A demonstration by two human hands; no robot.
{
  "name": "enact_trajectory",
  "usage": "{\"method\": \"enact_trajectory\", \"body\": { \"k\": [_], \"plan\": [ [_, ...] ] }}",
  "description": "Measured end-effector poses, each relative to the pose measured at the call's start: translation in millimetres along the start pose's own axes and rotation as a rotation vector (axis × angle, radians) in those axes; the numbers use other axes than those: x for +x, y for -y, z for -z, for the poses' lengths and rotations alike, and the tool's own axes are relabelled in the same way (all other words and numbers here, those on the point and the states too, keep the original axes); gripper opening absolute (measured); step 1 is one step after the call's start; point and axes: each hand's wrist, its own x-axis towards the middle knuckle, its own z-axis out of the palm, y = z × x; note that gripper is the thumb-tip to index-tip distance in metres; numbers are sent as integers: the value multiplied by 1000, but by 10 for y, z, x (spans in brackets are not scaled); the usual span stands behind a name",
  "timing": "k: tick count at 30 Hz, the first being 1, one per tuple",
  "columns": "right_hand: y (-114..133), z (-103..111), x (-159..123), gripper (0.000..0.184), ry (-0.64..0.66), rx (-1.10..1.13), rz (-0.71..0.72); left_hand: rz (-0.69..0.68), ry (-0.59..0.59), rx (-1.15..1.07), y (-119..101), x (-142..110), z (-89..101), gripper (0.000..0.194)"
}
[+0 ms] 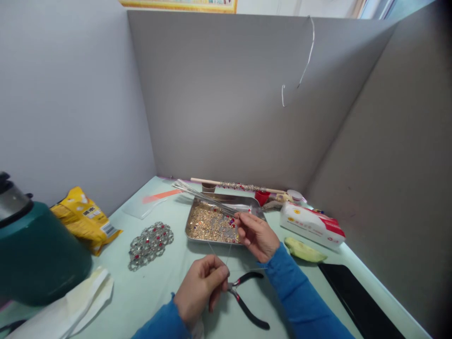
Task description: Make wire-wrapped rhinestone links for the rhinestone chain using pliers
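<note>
My left hand [201,289] is closed in a pinch on the lower end of a thin wire [229,254], just above black-and-red pliers [245,301] that lie on the table. My right hand [257,235] is closed too, pinching the wire's upper end, where small red and blue beads [231,221] sit, over the near edge of a metal tray [247,203]. The tray holds gold glitter-like beads [208,223] and a bundle of straight wires [201,194] laid across its far-left corner.
A beaded silver-and-red mat [150,245] lies left of the tray. Further left are a yellow snack bag [86,219], a dark green container [33,254] and white paper [76,303]. On the right lie a tissue pack [312,225], a green fruit piece [304,250] and a black tablet [358,301]. A beaded stick [240,187] lies at the back wall.
</note>
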Motion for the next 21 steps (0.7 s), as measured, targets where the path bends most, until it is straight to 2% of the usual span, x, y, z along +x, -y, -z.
{"method": "enact_trajectory", "body": {
  "k": [14,21],
  "plan": [
    [32,55,-4,18,-11,-289,242,14,19,-46,11,10,20,31],
    [134,53,-53,18,49,-358,247,-28,33,-29,39,20,34,32]
  ]
}}
